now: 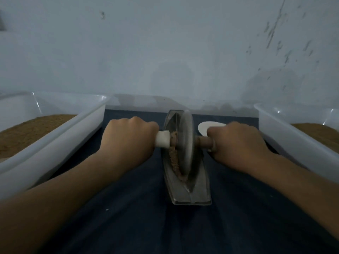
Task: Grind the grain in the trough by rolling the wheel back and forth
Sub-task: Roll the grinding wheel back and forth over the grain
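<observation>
Running straight away from the body, the long grey metal trough [190,197] is laid on dark blue cloth [128,217], with the grey disc wheel [187,140] stood in its far half beside brown grain [173,160]. The crosswise axle [203,142] is gripped at each end by the left hand [128,138] and the right hand [236,143], equally near.

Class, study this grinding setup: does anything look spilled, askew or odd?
No spill shows. The grain is heaped only against the wheel's left face in the trough, and the axle wears a white sleeve by the left hand but is bare by the right hand.
</observation>
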